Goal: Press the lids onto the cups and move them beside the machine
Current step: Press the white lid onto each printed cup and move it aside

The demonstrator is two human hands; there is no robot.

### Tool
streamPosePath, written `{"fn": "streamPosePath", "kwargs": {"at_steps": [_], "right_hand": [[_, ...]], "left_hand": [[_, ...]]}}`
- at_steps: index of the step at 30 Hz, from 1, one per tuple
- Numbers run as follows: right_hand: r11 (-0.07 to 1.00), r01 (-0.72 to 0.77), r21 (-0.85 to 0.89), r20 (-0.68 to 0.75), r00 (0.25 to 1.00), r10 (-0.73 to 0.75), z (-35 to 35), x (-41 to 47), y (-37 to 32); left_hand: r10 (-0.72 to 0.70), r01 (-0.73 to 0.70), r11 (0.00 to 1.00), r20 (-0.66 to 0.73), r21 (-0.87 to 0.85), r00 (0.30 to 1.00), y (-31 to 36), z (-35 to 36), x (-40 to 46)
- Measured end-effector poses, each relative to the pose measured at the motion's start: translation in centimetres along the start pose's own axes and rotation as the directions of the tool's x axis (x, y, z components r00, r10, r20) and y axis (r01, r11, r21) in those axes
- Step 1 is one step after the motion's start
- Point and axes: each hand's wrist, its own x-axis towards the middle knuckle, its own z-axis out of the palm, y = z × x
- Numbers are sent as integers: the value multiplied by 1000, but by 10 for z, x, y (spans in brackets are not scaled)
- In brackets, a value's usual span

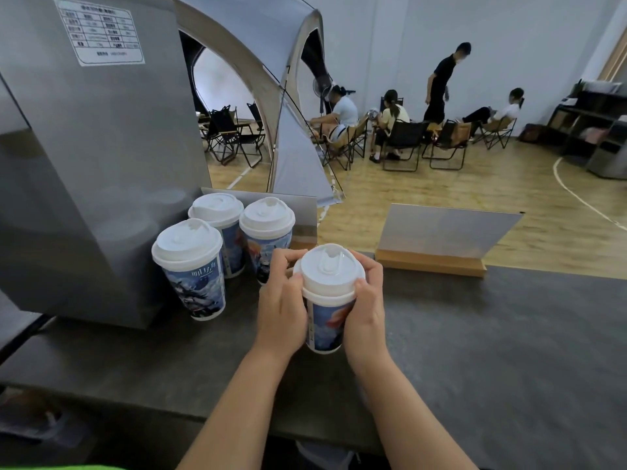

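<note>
A printed paper cup (326, 325) stands on the dark counter (492, 351) with a white lid (328, 269) on its rim. My left hand (281, 300) grips the cup and lid from the left, thumb on the lid's edge. From the right, my right hand (366, 300) grips them, fingers curled round the lid's far side. Three lidded cups stand beside the grey machine (95, 164): one at the front (190, 269), one behind it (219, 228), one to the right (266, 235).
A sign holder with a wooden base (437, 245) stands at the counter's far edge to the right. Another sign (305, 212) stands behind the cups. Beyond the counter are a tent, folding chairs and several people on a wooden floor.
</note>
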Motion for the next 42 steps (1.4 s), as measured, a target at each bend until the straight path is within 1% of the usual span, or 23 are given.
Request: {"fn": "streamPosePath", "kwargs": {"at_steps": [2,4,7,9,11,12,13,14,15,17,18,19,20,21,22,23,24,26,29,31,33,35,42], "right_hand": [[992,-114,48,-71,991,117,1,6,-5],[979,-190,69,-94,976,196,-1,13,-11],[950,-301,87,-67,949,307,-3,21,-23],[916,-387,102,-47,918,393,-4,28,-27],[900,-422,105,-40,903,428,-3,32,-28],[903,-421,89,-36,905,425,-2,33,-27],[909,-411,72,-36,910,414,0,31,-27],[921,-387,54,-35,921,389,1,28,-26],[934,-355,36,-33,934,356,2,25,-27],[959,-282,-5,-43,959,281,6,18,-28],[968,-247,-34,-55,968,245,6,17,-27],[976,-209,-60,-66,976,205,7,15,-28],[982,-174,-79,-80,983,167,7,14,-28],[986,-146,-86,-95,986,138,7,12,-28],[989,-115,-87,-104,989,106,7,9,-27],[993,-79,-85,-108,992,70,7,5,-26],[996,-38,-84,-111,993,29,6,1,-24],[997,27,-74,-128,991,-37,2,-6,-20],[993,87,-86,-168,981,-100,-5,-7,-16],[986,128,-110,-114,983,-141,-6,-7,-15],[983,145,-115,-38,988,-150,-3,-9,-14],[981,154,-118,-9,988,-156,-3,-11,-10],[989,119,-93,92,990,-111,-13,-11,-3]], "left_hand": [[-46,46,999,2,-14,999,4,-3,7],[-84,85,996,27,-39,996,8,-7,16],[-172,181,978,91,-105,981,15,-14,28],[-264,288,943,153,-164,952,20,-17,33],[-372,409,882,187,-234,909,22,-17,33],[-411,447,854,179,-266,894,23,-14,31],[-431,450,843,132,-295,893,22,-10,27],[-425,413,852,36,-323,905,21,-6,23],[-389,337,880,-99,-335,916,19,-1,18],[-236,151,956,-356,-251,904,19,9,4],[-152,83,981,-421,-177,894,21,15,-3],[-75,38,995,-449,-90,890,21,19,-10],[-7,11,1000,-451,6,892,19,23,-16],[45,-5,995,-426,95,904,16,25,-20],[67,-13,989,-378,144,923,15,27,-21],[53,-11,991,-326,131,944,12,26,-21],[28,-8,997,-284,72,958,14,25,-20],[1,1,1000,-264,9,965,16,19,-16],[31,-15,998,-269,62,963,20,12,-15],[47,-28,996,-241,81,969,20,16,-21],[60,-40,994,-210,98,976,19,25,-30],[105,-87,991,-194,99,975,14,30,-38],[178,-180,984,-99,-11,979,1,25,-36]]}}
